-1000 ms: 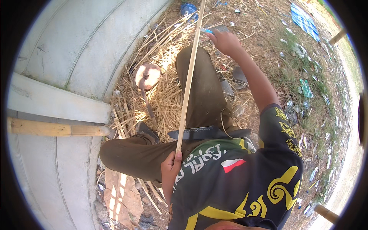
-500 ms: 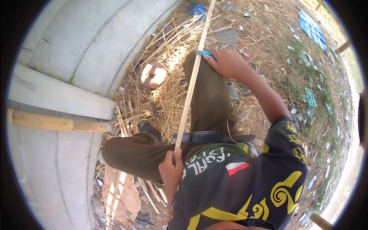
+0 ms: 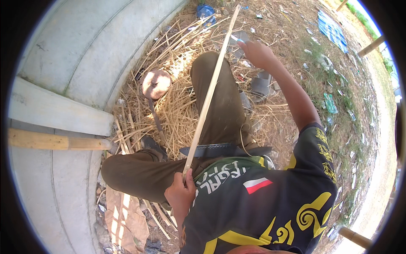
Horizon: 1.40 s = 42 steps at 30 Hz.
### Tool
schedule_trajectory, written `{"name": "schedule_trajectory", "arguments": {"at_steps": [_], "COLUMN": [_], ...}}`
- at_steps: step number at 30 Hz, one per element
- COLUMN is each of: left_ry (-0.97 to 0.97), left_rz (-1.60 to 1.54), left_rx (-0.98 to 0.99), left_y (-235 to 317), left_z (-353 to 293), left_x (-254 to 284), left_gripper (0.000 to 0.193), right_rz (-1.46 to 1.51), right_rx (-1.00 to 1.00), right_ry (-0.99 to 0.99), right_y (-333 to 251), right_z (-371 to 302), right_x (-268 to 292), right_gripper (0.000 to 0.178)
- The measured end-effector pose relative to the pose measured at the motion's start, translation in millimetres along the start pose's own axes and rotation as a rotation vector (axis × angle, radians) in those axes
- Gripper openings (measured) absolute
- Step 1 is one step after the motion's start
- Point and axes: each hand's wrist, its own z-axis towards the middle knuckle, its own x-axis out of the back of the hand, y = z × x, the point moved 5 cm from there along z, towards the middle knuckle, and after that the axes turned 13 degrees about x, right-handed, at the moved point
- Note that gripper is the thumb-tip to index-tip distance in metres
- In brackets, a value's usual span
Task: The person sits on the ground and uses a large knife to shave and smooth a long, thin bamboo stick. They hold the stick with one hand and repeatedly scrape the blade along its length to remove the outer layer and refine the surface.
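In the head view, your left hand (image 3: pixel 181 192) grips the lower end of one long, flat, pale wooden strip (image 3: pixel 211 86) slanting over your brown-trousered thigh (image 3: pixel 222 110); your right hand (image 3: pixel 260 55) grasps one blue-handled metal knife (image 3: pixel 237 39) beside the strip's upper part. Should the free upper end flex, the knife could skid; count: one strip, one knife, two hands

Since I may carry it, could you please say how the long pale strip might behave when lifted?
The strip seems fairly stiff, running nearly straight from the left hand. Being slender, it is probably light, and its length may make it springy.
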Motion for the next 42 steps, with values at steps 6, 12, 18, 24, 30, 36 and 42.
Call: {"name": "schedule_trajectory", "arguments": {"at_steps": [6, 12, 18, 24, 30, 36, 42], "left_ry": [-0.059, -0.303, -0.313, -0.156, -0.117, -0.07, -0.008], "left_rz": [-0.076, -0.416, -0.248, -0.045, -0.059, -0.023, 0.018], "left_rx": [0.146, 0.13, -0.135, -0.257, -0.254, -0.257, -0.255], "left_y": [-16.9, 21.7, 78.9, 114.6, 115.7, 113.9, 112.8], "left_z": [-5.6, 30.2, 78.1, 94.3, 84.6, 81.4, 77.3], "left_x": [-2.1, -18.8, -44.8, -56.1, -61.3, -56.1, -52.6], "left_gripper": [0.043, 0.035, 0.024, 0.016, 0.015, 0.012, 0.016], "right_rz": [0.202, 0.519, 0.048, 0.066, -0.053, -0.072, -0.064], "right_rx": [-0.148, 0.054, 0.436, 0.45, 0.434, 0.458, 0.436], "right_ry": [0.179, 0.11, 0.087, -0.053, 0.073, 0.128, 0.139], "right_y": [-3.1, -131.8, -199.8, -202.2, -191.0, -191.7, -185.8], "right_z": [3.4, -69.3, -116.3, -138.7, -140.8, -135.0, -131.9], "right_x": [-2.5, 17.2, 13.5, 11.2, 6.0, 4.5, 2.2], "right_gripper": [0.068, 0.057, 0.049, 0.047, 0.049, 0.047, 0.043]}}
